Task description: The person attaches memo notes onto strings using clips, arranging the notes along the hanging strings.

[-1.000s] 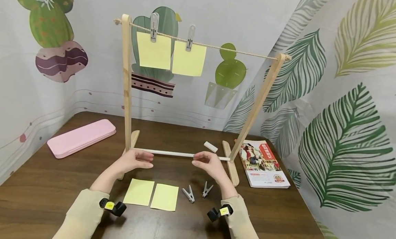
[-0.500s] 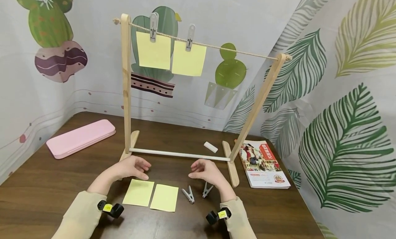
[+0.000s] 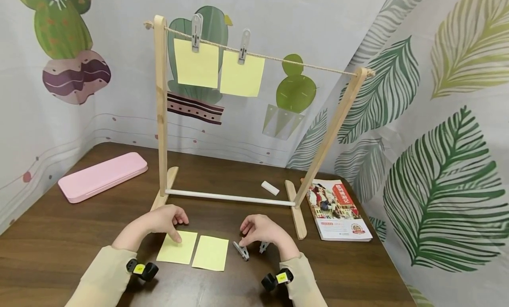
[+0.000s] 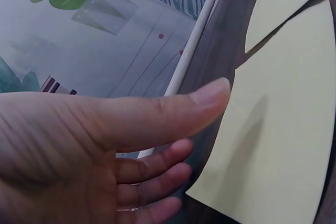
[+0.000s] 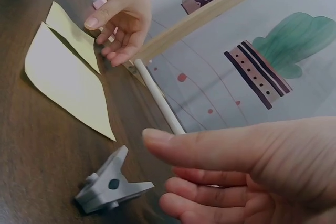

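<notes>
My left hand (image 3: 159, 221) hovers over the left of two yellow sticky notes (image 3: 175, 253) on the table, thumb and fingers apart. In the left wrist view a gap and a shadow separate the thumb from the paper. The other sticky note (image 3: 210, 255) lies just right of it. My right hand (image 3: 264, 232) hangs above two grey clothespins, with nothing between its relaxed fingers. One clothespin (image 3: 241, 251) is beside the right thumb; the right wrist view shows this thumb apart from a clothespin (image 5: 113, 183). The second clothespin (image 3: 263, 247) is partly hidden by the hand.
Behind the hands stands a wooden frame (image 3: 162, 121) with a rope (image 3: 310, 66) and a white lower bar (image 3: 230, 197). Two sticky notes (image 3: 196, 68) hang from clothespins on the rope. A pink case (image 3: 103, 176), a white block (image 3: 270, 187) and a book (image 3: 338, 210) lie around it.
Both hands have come down and toward the person, away from the frame's white bar. The left is now over the left sticky note, the right over the clothespins.
</notes>
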Motion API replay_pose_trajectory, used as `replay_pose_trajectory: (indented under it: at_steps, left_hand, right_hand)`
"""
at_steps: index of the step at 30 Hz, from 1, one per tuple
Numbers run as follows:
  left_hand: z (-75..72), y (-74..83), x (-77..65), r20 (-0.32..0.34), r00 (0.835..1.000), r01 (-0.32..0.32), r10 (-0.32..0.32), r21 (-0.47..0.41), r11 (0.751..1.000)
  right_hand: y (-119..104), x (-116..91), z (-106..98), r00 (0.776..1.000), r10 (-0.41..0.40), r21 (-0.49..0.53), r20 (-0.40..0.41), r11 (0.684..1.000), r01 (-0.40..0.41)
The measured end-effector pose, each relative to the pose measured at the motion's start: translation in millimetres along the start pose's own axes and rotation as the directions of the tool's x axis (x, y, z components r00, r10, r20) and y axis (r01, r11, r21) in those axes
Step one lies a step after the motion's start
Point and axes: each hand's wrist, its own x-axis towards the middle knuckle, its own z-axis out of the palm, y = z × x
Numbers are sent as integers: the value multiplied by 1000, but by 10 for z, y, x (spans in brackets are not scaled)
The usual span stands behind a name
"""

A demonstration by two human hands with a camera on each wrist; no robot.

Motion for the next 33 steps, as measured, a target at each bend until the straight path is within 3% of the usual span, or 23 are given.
replay_pose_trajectory:
  at_steps: [7,18,25,33]
  left_hand:
    - [31,-21,-5,29,999,29,-29,-2,1000]
    - [85,-28,18,-15,999,34,-34,28,999]
    - [84,-44,56,-37,999,16,-15,37,999]
    - [91,-58,86,-80,997,-17,23,74,997]
  right_hand:
    - [8,26,71,1000,-1,-39,23,999,1]
    - [-20,32,158,999,17,-99,31,995,-14]
    - [7,57,178,1000,25,-109,17,994,-23]
    - [39,89,183,999,-32,-84,-29,996,29]
